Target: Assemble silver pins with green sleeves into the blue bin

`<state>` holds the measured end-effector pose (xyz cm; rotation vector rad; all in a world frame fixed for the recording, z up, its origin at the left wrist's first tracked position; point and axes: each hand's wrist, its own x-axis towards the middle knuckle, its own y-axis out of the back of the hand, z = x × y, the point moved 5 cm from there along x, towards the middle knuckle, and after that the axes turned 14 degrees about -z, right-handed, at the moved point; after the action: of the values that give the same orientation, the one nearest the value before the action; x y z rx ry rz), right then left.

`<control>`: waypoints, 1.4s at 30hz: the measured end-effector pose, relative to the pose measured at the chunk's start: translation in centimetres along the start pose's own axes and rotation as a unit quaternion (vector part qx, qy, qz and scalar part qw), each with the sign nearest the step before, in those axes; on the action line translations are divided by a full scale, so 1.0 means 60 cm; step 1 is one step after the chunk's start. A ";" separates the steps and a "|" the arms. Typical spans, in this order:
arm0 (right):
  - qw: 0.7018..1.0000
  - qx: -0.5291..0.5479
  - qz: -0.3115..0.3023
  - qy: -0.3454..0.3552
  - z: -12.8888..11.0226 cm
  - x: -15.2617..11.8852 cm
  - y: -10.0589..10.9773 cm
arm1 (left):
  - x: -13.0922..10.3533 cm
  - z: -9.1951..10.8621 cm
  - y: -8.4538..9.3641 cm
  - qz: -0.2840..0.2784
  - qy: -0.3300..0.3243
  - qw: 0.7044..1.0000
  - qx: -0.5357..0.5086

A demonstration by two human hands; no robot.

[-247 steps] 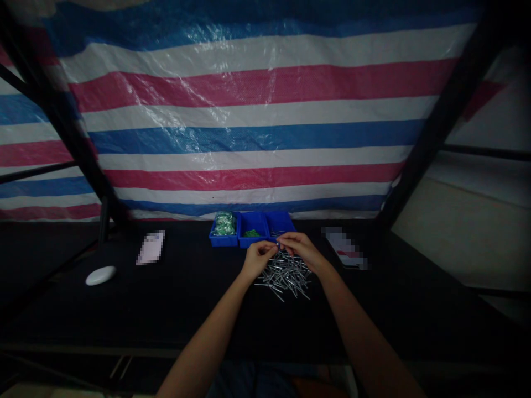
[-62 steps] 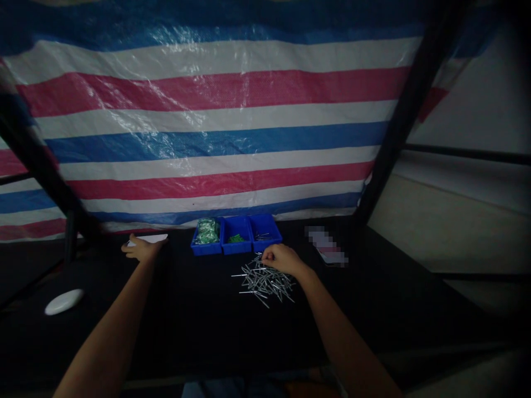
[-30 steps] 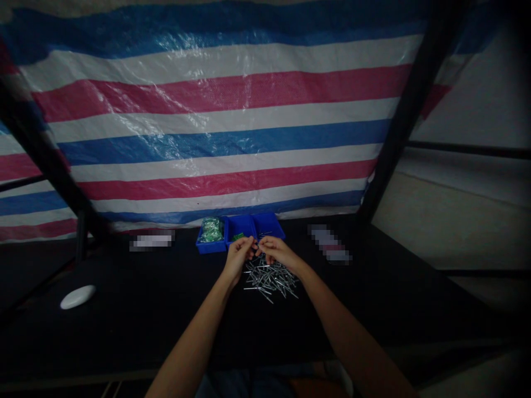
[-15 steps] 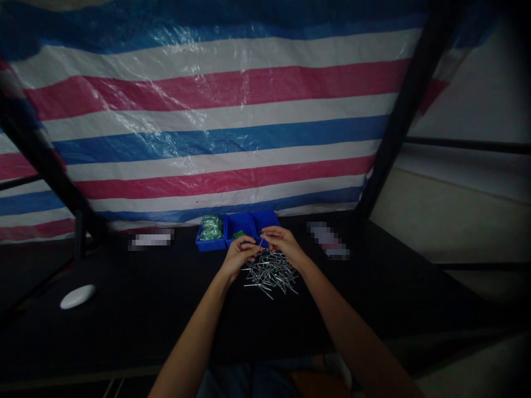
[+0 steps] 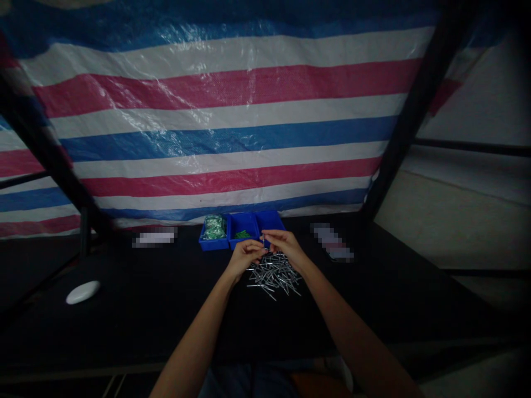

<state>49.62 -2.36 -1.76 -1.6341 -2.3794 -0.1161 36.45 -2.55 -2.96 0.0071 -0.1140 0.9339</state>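
Observation:
Above the front of the blue bins, my left hand point(image 5: 244, 258) and my right hand point(image 5: 288, 246) meet with fingertips pinched. Between them stands a thin silvery metal rod point(image 5: 264, 241), nearly upright. My right fingers grip it near the top, while the left thumb and fingers close at its lower end. Any small part at the rod's ends is too small to make out. Just below both hands lies a loose pile of similar metal rods point(image 5: 276, 275) on the black table point(image 5: 166, 315).
Behind the hands sit three joined blue bins point(image 5: 215, 244). Green-and-clear plastic bags point(image 5: 214, 226) fill the left one; small green pieces point(image 5: 241, 235) lie in the middle one. A white mouse-shaped object point(image 5: 83, 292) rests at left. Blurred-out items lie on both sides; a striped sheet point(image 5: 232, 143) hangs behind.
The rod between my hands has gone from slanted to nearly upright. My left hand has dropped slightly against the bins. The whole view has shifted a little.

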 end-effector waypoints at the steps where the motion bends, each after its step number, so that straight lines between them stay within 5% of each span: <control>1: 1.000 -0.005 -0.002 0.001 -0.001 0.000 0.000 | 0.000 0.001 0.001 0.004 0.001 1.000 0.004; 9: 0.999 -0.047 0.008 0.016 -0.002 -0.002 0.005 | 0.002 -0.004 0.010 0.006 -0.007 1.000 0.027; 23: 0.976 -0.095 -0.182 -0.072 0.013 -0.011 -0.025 | 0.004 0.004 0.034 0.051 -0.028 0.998 -0.015; 36: 0.973 -0.138 -0.170 -0.075 0.033 -0.003 -0.019 | 0.001 0.013 0.035 0.053 -0.048 0.997 -0.005; 42: 0.985 -0.125 -0.114 -0.028 0.021 0.000 -0.008 | 0.000 0.027 0.025 0.052 -0.093 0.994 0.037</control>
<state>48.95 -2.28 -2.92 -1.4726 -2.6793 -0.4334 35.09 -1.73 -1.41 0.1581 -0.2549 1.0409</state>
